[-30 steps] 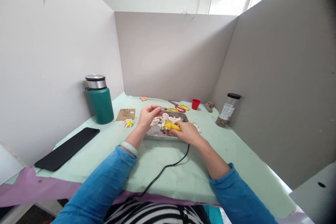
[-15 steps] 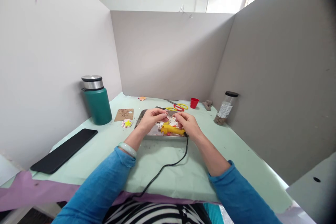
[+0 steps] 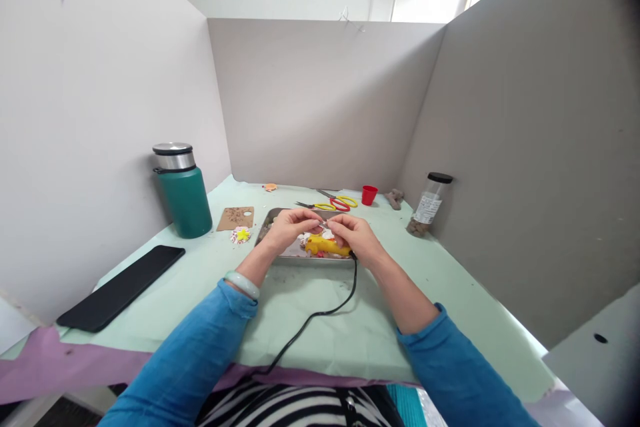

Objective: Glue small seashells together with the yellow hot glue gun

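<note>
Both hands are raised over a metal tray (image 3: 295, 259), their fingertips nearly touching. My left hand (image 3: 293, 227) is pinched, with a pale bangle at its wrist. Opposite it, my right hand (image 3: 354, 233) is also in a pinch. Something tiny and pale shows between the fingertips, too small to name. Below them a yellow glue gun (image 3: 327, 245) lies in the tray among white and red bits, its black cord (image 3: 320, 314) running toward me.
Behind the tray are scissors (image 3: 344, 203) and a red cup (image 3: 369, 195). A green bottle (image 3: 185, 197), black phone-like slab (image 3: 123, 287), brown card (image 3: 235, 218) and flower piece (image 3: 241, 235) stand or lie left; a lidded jar (image 3: 429, 205) is right.
My right hand has shifted slightly left, bringing its fingertips closer to those of my left hand. The glue gun still lies in the tray.
</note>
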Demonstrator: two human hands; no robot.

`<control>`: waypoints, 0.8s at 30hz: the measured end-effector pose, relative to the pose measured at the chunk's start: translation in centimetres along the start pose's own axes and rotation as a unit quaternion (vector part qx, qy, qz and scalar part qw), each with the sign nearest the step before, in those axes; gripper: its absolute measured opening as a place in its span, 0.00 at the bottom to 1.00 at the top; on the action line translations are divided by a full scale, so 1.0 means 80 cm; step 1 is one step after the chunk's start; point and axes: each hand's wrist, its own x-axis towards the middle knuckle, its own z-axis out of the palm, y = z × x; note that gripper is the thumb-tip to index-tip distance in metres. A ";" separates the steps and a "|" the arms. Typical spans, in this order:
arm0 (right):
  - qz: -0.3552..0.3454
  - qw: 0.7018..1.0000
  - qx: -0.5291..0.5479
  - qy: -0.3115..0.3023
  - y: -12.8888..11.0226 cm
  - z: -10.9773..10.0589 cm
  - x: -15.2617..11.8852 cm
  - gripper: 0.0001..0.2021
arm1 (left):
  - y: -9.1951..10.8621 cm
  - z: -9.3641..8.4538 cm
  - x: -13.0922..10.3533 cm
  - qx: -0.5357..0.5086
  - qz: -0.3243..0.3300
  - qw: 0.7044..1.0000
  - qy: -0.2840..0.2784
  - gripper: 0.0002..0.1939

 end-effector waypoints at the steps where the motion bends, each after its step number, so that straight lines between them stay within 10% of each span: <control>1: 0.008 1.000 0.007 -0.009 0.001 -0.001 0.000 0.16 | 0.000 0.000 0.000 0.003 0.003 1.000 -0.003 0.11; 24: -0.068 0.983 -0.170 0.022 0.001 0.004 -0.001 0.10 | 0.000 -0.002 -0.002 0.031 0.023 0.996 -0.075 0.12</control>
